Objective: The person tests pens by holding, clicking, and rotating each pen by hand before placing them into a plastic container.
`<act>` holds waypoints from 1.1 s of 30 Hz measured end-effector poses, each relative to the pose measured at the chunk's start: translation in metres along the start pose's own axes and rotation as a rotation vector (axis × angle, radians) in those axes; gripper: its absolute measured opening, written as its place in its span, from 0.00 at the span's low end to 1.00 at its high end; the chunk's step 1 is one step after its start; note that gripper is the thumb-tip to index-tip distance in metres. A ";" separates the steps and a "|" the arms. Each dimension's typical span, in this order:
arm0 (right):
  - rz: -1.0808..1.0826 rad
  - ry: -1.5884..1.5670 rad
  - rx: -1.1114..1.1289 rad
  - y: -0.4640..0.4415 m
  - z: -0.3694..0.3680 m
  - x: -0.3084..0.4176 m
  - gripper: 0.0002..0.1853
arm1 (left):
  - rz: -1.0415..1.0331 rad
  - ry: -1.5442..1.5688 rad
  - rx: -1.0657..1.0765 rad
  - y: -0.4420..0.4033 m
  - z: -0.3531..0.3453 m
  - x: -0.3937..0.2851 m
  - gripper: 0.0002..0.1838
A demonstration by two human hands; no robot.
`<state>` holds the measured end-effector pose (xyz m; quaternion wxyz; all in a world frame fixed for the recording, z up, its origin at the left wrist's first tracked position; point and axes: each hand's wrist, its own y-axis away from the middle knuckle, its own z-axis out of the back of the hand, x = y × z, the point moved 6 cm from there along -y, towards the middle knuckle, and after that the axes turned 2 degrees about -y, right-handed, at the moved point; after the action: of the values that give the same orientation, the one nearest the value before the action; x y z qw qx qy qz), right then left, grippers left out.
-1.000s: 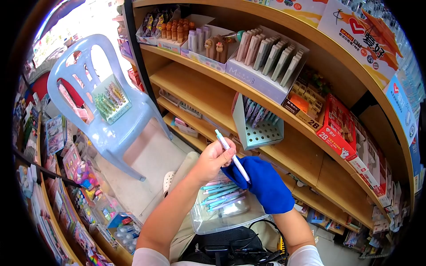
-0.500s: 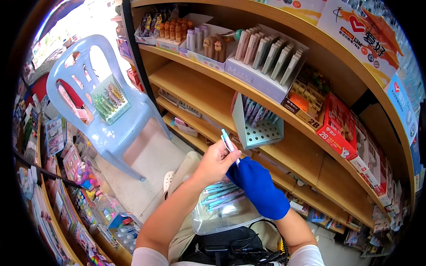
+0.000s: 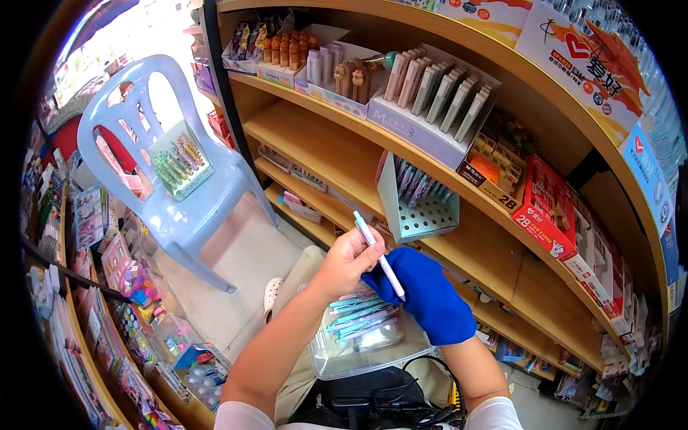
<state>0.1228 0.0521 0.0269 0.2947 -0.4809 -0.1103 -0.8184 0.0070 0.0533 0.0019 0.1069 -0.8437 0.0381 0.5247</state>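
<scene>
My left hand (image 3: 347, 264) is bare and closed around a pen (image 3: 380, 258), white with a light blue end. The pen slants down to the right, its tip over the blue cloth. A dark blue cloth, worn like a mitt (image 3: 428, 297), covers my right hand; its fingers are hidden, close beside the pen. Beneath both hands, a clear plastic box (image 3: 337, 367) on my lap holds several light blue and white pens (image 3: 362, 315). Ahead, a tilted pale green display box (image 3: 430, 223) with holes carries several pens at its back.
A light blue plastic chair (image 3: 208, 190) stands at left with a box of pens (image 3: 180, 161) on its seat. Wooden shelves (image 3: 308, 147) rise in front, bearing a Morandi stationery box (image 3: 416, 132) and red 2B boxes (image 3: 541, 222). Crowded racks line the left side.
The pen's lower part, covered by the blue cloth before, now shows down to its tip. My right hand has shifted slightly right and down, while the left still grips the pen.
</scene>
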 end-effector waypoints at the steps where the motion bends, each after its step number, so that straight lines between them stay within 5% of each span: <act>1: -0.003 0.005 0.049 -0.001 -0.002 -0.009 0.07 | 0.000 0.002 -0.006 0.000 0.001 0.000 0.07; 2: -0.006 0.009 0.098 -0.002 -0.004 -0.013 0.07 | -0.001 0.003 -0.013 0.000 0.002 0.001 0.07; 5: -0.223 -0.656 -0.005 0.005 -0.004 -0.021 0.06 | -0.008 0.009 -0.031 -0.001 0.005 0.001 0.07; 11: -0.114 -0.425 -0.150 0.006 0.004 0.001 0.08 | -0.016 0.041 -0.091 -0.003 0.011 0.000 0.07; 16: 0.039 0.019 -0.003 0.004 0.002 -0.008 0.08 | -0.010 0.053 -0.109 -0.004 0.011 0.000 0.08; 29: -0.161 -0.552 -0.037 0.007 -0.008 -0.005 0.12 | -0.008 -0.024 -0.193 -0.005 0.006 -0.007 0.08; 32: -0.007 0.481 0.072 -0.006 -0.018 -0.001 0.11 | -0.023 -0.065 -0.205 -0.007 0.006 0.000 0.07; 33: 0.019 0.499 0.086 -0.008 -0.018 0.002 0.10 | -0.030 -0.076 -0.206 -0.008 0.006 0.002 0.07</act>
<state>0.1042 0.0489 0.0201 0.3408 -0.2521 -0.0643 -0.9034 0.0040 0.0621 -0.0012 0.0288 -0.8303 -0.0327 0.5556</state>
